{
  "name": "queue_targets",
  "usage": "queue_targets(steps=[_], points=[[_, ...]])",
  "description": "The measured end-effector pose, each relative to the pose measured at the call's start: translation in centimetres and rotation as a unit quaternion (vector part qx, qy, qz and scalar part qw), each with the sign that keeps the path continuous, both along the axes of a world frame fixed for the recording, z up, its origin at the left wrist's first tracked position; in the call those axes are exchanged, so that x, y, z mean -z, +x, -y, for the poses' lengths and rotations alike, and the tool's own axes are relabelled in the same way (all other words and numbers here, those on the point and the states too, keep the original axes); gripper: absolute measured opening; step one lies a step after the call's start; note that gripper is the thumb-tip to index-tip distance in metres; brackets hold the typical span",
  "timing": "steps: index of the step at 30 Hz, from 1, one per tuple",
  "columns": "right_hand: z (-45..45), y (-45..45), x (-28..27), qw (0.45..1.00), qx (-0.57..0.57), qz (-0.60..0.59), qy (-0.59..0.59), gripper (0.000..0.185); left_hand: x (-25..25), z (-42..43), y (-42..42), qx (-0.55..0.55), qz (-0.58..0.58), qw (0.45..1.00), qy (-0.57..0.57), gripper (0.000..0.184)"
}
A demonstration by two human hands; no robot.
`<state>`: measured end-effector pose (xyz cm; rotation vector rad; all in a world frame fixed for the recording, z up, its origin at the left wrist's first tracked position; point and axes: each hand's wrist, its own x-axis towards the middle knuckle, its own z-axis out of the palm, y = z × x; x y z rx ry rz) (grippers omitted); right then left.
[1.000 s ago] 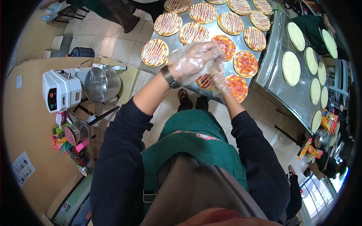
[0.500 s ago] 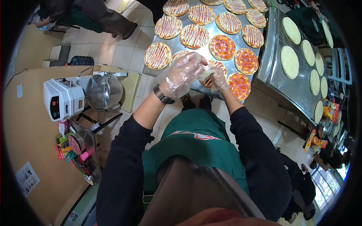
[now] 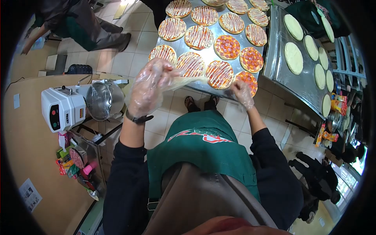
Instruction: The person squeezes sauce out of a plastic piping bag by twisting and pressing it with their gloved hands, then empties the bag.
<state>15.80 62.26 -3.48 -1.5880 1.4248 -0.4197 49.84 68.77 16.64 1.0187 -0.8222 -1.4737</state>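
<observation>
My left hand [image 3: 150, 86], in a clear plastic glove, is closed on a translucent plastic bag [image 3: 186, 80] whose narrow end points right over the front edge of the metal table [image 3: 231, 93]. Gloved too, my right hand [image 3: 243, 95] is curled closed beside a pizza with diced red topping [image 3: 247, 80]; what it may hold is hidden. Between my hands lies a pizza striped with white and red sauce [image 3: 219, 74], and another striped pizza [image 3: 190, 64] lies near the bag. Several more striped pizzas cover the table.
A second metal table [image 3: 278, 58] on the right bears several plain dough rounds [image 3: 293, 58]. At left stand a white mixer [image 3: 62, 107] with a steel bowl [image 3: 105, 100] and a small cluttered table. One person [image 3: 84, 27] is at upper left; others are at the right.
My hands were together over the pizzas and have moved apart. My left hand has gone left with the stretched-out bag, my right hand slightly right. The person at upper left has moved further into view.
</observation>
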Motion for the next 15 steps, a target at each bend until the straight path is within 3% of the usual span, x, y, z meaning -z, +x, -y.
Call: queue_targets(steps=[2,5,9,15], points=[[-2.3,-0.2,1.3,0.987,-0.111,-0.113,0.004,0.027,0.2,-1.4,0.9,-0.005,0.046,0.998,-0.034,0.030],[-4.9,1.0,3.2,0.972,-0.155,-0.171,0.039,0.037,0.9,-3.1,1.0,-0.044,0.025,0.999,0.001,0.030],[-6.0,3.1,5.6,0.977,-0.144,-0.159,0.007,0.045,2.4,-5.2,1.5,-0.087,0.054,0.993,0.060,0.029],[-6.2,4.2,4.6,0.959,-0.210,-0.183,0.042,0.058,4.9,-8.1,0.2,-0.167,0.063,0.983,0.045,0.026]])
